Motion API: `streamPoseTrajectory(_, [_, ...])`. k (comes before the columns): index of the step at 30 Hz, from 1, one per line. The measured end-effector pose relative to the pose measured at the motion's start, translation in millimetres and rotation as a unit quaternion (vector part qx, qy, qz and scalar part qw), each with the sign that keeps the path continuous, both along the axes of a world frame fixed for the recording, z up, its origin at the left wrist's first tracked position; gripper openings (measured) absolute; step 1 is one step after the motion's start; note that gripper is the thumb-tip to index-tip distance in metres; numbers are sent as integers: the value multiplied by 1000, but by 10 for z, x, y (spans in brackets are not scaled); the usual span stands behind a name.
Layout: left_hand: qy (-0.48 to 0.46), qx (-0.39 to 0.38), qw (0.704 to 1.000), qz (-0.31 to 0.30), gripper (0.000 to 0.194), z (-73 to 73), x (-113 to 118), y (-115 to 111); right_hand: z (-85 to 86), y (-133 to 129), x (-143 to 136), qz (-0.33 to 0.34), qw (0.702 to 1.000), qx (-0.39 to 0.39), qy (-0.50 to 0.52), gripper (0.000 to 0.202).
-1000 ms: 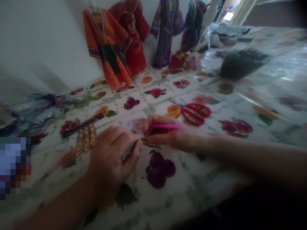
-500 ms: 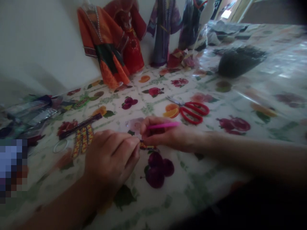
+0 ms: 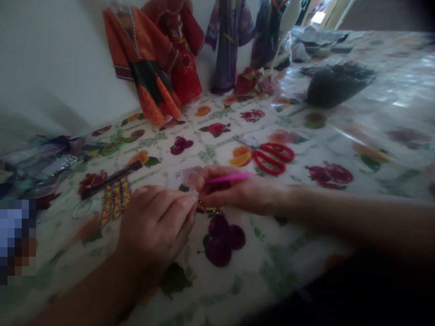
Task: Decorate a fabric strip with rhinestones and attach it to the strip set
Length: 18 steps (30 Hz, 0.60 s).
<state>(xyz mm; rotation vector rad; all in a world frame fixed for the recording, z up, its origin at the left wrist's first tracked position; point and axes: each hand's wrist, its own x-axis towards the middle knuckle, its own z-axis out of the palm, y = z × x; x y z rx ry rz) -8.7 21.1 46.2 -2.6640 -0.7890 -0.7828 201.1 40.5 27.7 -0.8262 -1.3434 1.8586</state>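
My left hand (image 3: 157, 217) is closed, its fingertips pinching the left end of a small yellow, red and dark patterned trim strip (image 3: 211, 210). My right hand (image 3: 238, 194) meets it there, thumb and fingers bent close to the strip. A slim bright pink stick (image 3: 229, 178), pen-like in shape, lies across the right hand's fingers; its tip is hidden. Most of the strip is covered by the hands. Left of my left hand lie several similar patterned trim strips (image 3: 116, 199) in a row, beside a dark purple band (image 3: 112, 179) and a white ring (image 3: 83, 209).
Red-handled scissors (image 3: 273, 157) lie beyond my right hand on the fruit-print tablecloth (image 3: 258, 280). Small costumes, one an orange robe (image 3: 142, 63), stand along the wall. A dark bundle (image 3: 340, 86) sits under clear plastic at right. Plastic packets (image 3: 41, 160) are piled at left.
The view has shifted slightly, so everything sits a little further left and the costumes a little higher. Both hands keep nearly the same pose around the trim strip.
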Motion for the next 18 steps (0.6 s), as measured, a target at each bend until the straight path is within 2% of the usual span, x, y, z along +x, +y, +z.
streamPoseTrajectory(5, [17, 10, 1000, -2, 10, -2, -2, 7, -19, 3, -6, 9, 1000, -15, 6, 18])
streamPoseTrajectory(12, [-13, -59, 998, 13, 9, -20, 3, 3, -34, -1, -10, 0, 1000, -7, 13, 18])
streamPoseTrajectory(18, [-21, -68, 997, 26, 17, -40, 12, -6, -76, -2, 1, -18, 999, 3, 27, 19])
